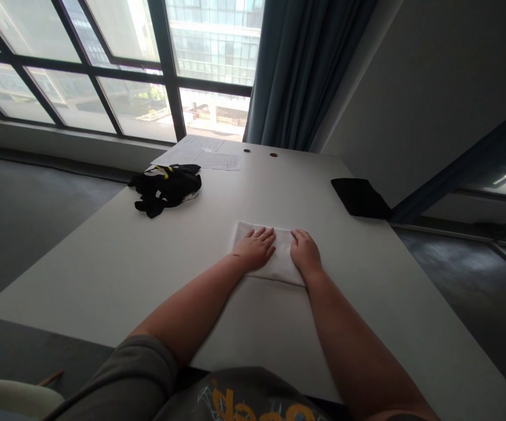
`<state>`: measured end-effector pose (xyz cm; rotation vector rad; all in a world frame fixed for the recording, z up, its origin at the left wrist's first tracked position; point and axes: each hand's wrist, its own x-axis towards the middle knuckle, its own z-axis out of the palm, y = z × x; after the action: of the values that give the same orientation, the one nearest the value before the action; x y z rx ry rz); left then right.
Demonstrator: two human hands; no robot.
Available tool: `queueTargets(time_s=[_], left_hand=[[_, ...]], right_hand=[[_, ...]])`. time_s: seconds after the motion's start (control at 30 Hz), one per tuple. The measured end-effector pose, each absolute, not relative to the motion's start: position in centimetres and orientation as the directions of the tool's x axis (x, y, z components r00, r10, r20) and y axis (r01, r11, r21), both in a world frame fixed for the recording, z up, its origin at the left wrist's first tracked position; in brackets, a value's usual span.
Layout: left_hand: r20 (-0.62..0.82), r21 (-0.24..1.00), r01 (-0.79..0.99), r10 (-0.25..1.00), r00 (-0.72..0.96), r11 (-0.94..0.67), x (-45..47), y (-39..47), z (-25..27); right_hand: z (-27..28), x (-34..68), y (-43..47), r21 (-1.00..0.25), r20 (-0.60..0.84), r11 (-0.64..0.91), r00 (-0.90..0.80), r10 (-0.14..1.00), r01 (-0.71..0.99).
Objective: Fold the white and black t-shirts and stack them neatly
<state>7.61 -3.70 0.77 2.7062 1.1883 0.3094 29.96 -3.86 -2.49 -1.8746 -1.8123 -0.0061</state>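
From where I stand, a folded white cloth (274, 270) lies on the white counter (104, 280) in front of the person, both hands at it. The left hand (256, 251) rests palm-down on top, fingers open and slightly spread, presumably to press the layers flat. The right hand (307, 254) sits at the cloth's right edge, fingers bent close together, perhaps steadying that side; whether they pinch the fabric I can't tell. Farther off to the person's left is a crumpled black fabric bundle (176, 190), near some paper sheets (220, 161); a flat black item (360, 199) lies by the right edge. All are well apart from the cloth, out of the hands' way.
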Motion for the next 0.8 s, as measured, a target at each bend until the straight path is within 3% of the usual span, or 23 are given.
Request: queueTargets(time_s=[0.2,0.8], left_hand=[[0.033,0.297,0.772,0.814,0.579,-0.561,9.6,-3.1,1.0],[0.04,0.314,0.808,0.857,0.513,-0.498,9.4,-2.2,0.7]], right_hand=[[-3.2,30.2,-3.5,-0.42,0.379,0.057,0.118,0.918,0.906],[-2.7,30.0,-3.9,-0.397,0.359,0.067,0.087,0.929,0.916]])
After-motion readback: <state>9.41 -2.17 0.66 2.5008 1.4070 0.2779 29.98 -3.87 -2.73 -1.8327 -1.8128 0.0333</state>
